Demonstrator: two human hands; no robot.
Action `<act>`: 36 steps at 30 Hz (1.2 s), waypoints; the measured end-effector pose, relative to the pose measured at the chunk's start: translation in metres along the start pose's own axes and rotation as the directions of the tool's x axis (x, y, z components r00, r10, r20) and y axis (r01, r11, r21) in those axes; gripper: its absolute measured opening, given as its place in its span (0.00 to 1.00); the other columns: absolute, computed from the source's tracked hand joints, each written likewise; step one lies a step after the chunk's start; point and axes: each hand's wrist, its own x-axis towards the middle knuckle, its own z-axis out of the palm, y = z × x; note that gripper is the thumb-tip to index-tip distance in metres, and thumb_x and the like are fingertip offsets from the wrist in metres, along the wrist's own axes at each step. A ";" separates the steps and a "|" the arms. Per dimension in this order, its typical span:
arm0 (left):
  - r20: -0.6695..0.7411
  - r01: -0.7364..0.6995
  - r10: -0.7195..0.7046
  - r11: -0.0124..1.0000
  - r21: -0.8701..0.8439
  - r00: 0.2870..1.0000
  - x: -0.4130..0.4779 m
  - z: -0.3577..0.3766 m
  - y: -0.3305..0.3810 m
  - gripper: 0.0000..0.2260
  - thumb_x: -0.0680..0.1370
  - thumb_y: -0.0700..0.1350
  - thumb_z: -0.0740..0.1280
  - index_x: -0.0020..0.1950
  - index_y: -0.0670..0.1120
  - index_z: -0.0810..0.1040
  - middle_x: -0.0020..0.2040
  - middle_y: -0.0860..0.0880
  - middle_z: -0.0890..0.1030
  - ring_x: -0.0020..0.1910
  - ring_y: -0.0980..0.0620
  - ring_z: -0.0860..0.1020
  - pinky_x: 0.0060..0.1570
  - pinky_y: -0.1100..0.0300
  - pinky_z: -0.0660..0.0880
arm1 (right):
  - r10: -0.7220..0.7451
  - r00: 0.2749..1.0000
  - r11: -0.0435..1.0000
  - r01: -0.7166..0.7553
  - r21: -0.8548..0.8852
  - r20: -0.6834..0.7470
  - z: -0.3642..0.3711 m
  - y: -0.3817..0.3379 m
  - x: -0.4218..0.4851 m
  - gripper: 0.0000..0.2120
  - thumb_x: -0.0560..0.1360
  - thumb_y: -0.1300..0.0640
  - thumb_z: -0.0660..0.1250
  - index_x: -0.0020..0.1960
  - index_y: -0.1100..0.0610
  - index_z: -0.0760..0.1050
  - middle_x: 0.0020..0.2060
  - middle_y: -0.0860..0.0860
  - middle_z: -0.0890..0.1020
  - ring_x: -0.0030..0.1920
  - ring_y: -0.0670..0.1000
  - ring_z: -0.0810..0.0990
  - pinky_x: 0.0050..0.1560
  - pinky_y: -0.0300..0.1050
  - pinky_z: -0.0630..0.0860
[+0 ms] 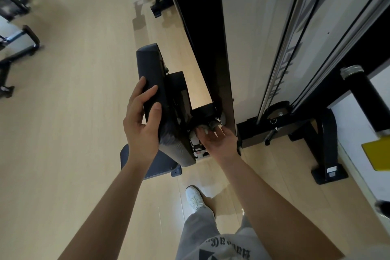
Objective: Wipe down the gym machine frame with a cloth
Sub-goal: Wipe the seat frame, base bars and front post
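The dark pad (pixel 157 91) is gripped at its near-left edge by the left hand (pixel 143 120), fingers spread and thumb wrapped over it. A grey cloth (pixel 214 125), largely hidden, is held in the curled fingers of the right hand (pixel 215 139) against the black machine frame (pixel 202 34), just right of the pad. Cables (pixel 295 48) are seen farther right, and a white shoe (pixel 195 197) on the near floor (pixel 73 112).

Frame (pixel 198 27) glossy black; pad (pixel 152 74) dk grey w/ fine ribbing at near end; panel (pixel 253 27) white, rails (pixel 280 59) silver, cables (pixel 303 21) black. Floor (pixel 73 122) light beige wood, faint plank lines. Shoe (pixel 195 197) white, trousers (pixel 196 234) grey, shirt (pixel 230 252) grey w/ black lettering, block (pixel 377 154) at rt yellow.
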 end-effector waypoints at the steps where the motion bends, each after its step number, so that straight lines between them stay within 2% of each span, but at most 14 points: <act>1: 0.002 -0.001 0.001 1.000 -0.002 1.000 0.000 0.000 0.000 0.16 0.81 0.43 0.63 0.68 0.44 0.78 0.76 0.49 0.71 0.77 0.52 0.67 0.74 0.43 0.67 | 0.029 0.998 1.000 -0.028 0.013 -0.052 -0.002 -0.004 -0.002 0.12 0.84 0.58 0.57 0.61 0.63 0.73 0.62 0.65 0.76 0.62 0.64 0.79 0.57 0.61 0.79; 4: 0.003 -0.001 0.001 1.000 -0.002 1.000 0.000 0.002 0.001 0.15 0.81 0.42 0.63 0.68 0.44 0.78 0.76 0.48 0.71 0.77 0.52 0.67 0.74 0.42 0.67 | 0.093 0.995 0.995 -0.091 0.042 -0.046 -0.006 -0.016 0.005 0.16 0.81 0.55 0.58 0.61 0.63 0.76 0.59 0.63 0.78 0.62 0.65 0.78 0.61 0.65 0.76; 6: -0.003 -0.002 0.002 1.000 -0.003 1.000 0.000 0.002 0.000 0.15 0.81 0.42 0.63 0.67 0.44 0.78 0.76 0.47 0.71 0.77 0.52 0.67 0.75 0.42 0.66 | 0.068 0.998 0.998 -0.068 -0.014 -0.015 -0.008 -0.013 0.007 0.10 0.78 0.58 0.59 0.50 0.61 0.76 0.45 0.60 0.78 0.48 0.61 0.82 0.59 0.61 0.78; 8: -0.009 -0.006 0.006 1.000 0.000 1.000 0.000 0.002 0.000 0.15 0.81 0.42 0.63 0.67 0.45 0.78 0.76 0.48 0.71 0.77 0.52 0.67 0.75 0.42 0.66 | 0.106 0.991 0.992 -0.100 -0.076 0.076 -0.010 -0.005 0.008 0.07 0.74 0.59 0.59 0.38 0.58 0.71 0.34 0.56 0.74 0.35 0.58 0.76 0.51 0.53 0.77; 10: -0.005 -0.010 0.011 1.000 0.011 1.000 0.000 0.001 0.001 0.15 0.81 0.42 0.63 0.67 0.46 0.78 0.76 0.48 0.71 0.76 0.53 0.67 0.74 0.42 0.66 | 0.138 0.987 0.987 -0.131 -0.093 0.078 -0.006 -0.002 0.010 0.05 0.70 0.57 0.61 0.41 0.58 0.73 0.38 0.58 0.75 0.42 0.60 0.73 0.58 0.55 0.74; 12: -0.002 -0.008 0.008 1.000 0.017 1.000 0.001 0.001 0.002 0.15 0.81 0.43 0.63 0.67 0.45 0.78 0.76 0.48 0.71 0.76 0.53 0.67 0.74 0.42 0.66 | 0.168 0.986 0.981 -0.164 -0.106 0.024 -0.005 0.003 0.018 0.13 0.77 0.51 0.60 0.54 0.59 0.75 0.50 0.60 0.76 0.54 0.62 0.72 0.69 0.63 0.67; 14: -0.001 -0.006 0.006 1.000 0.025 1.000 0.001 0.002 0.002 0.16 0.81 0.43 0.63 0.67 0.44 0.78 0.76 0.47 0.71 0.76 0.53 0.67 0.74 0.42 0.67 | 0.197 0.980 0.973 -0.195 -0.124 -0.002 -0.002 0.006 0.022 0.15 0.80 0.48 0.57 0.58 0.57 0.73 0.55 0.60 0.74 0.57 0.64 0.72 0.71 0.66 0.65; 20: -0.003 -0.009 0.009 0.999 0.037 1.000 0.000 0.004 0.002 0.16 0.81 0.41 0.63 0.68 0.42 0.77 0.76 0.46 0.71 0.76 0.52 0.68 0.74 0.42 0.67 | 0.258 0.966 0.941 -0.250 -0.229 0.007 0.013 -0.001 0.022 0.07 0.77 0.59 0.58 0.44 0.59 0.73 0.51 0.62 0.76 0.60 0.65 0.78 0.72 0.62 0.67; 22: -0.008 -0.009 0.009 0.999 0.032 1.000 0.000 0.005 0.002 0.16 0.80 0.42 0.62 0.67 0.43 0.77 0.76 0.47 0.71 0.76 0.52 0.68 0.74 0.41 0.67 | 0.266 0.964 0.946 -0.257 -0.196 0.022 0.011 -0.003 0.023 0.07 0.78 0.61 0.58 0.48 0.61 0.74 0.56 0.63 0.80 0.64 0.64 0.78 0.71 0.61 0.69; 28: -0.018 -0.013 0.014 0.999 0.033 1.000 0.000 0.004 0.000 0.16 0.80 0.42 0.62 0.67 0.41 0.78 0.76 0.46 0.71 0.76 0.51 0.68 0.73 0.39 0.67 | 0.285 0.958 0.957 -0.283 -0.068 0.028 0.016 0.000 0.014 0.16 0.80 0.61 0.61 0.65 0.65 0.73 0.62 0.67 0.80 0.61 0.67 0.80 0.53 0.64 0.79; 30: -0.023 -0.006 0.007 0.999 0.038 1.000 -0.001 0.004 0.001 0.16 0.80 0.41 0.62 0.67 0.41 0.78 0.76 0.46 0.71 0.76 0.52 0.68 0.73 0.39 0.67 | 0.236 0.972 0.961 -0.235 -0.147 -0.009 0.017 0.001 0.016 0.12 0.81 0.59 0.62 0.59 0.65 0.75 0.57 0.64 0.82 0.56 0.61 0.82 0.50 0.57 0.81; 32: -0.029 -0.002 0.003 0.999 0.045 1.000 -0.002 0.004 0.003 0.16 0.80 0.41 0.63 0.67 0.41 0.78 0.76 0.47 0.71 0.76 0.53 0.68 0.73 0.40 0.67 | 0.271 0.963 0.931 -0.263 -0.251 -0.005 0.017 -0.003 0.013 0.12 0.76 0.53 0.73 0.48 0.63 0.78 0.43 0.54 0.85 0.41 0.47 0.84 0.39 0.40 0.80; 33: -0.031 0.003 -0.001 0.999 0.049 1.000 -0.003 0.004 0.004 0.16 0.81 0.40 0.62 0.67 0.41 0.78 0.76 0.47 0.71 0.76 0.53 0.68 0.74 0.41 0.67 | 0.243 0.970 0.929 -0.236 -0.286 -0.012 0.014 -0.007 0.016 0.14 0.72 0.52 0.77 0.46 0.62 0.78 0.39 0.51 0.85 0.38 0.43 0.83 0.39 0.38 0.79; 36: -0.036 0.013 -0.011 0.998 0.066 0.999 -0.003 0.004 0.006 0.15 0.81 0.38 0.62 0.68 0.40 0.78 0.76 0.47 0.71 0.75 0.55 0.68 0.74 0.43 0.67 | 0.138 0.990 0.968 -0.142 -0.208 -0.031 0.011 -0.019 0.024 0.11 0.77 0.57 0.64 0.56 0.63 0.76 0.59 0.60 0.82 0.60 0.58 0.81 0.65 0.58 0.76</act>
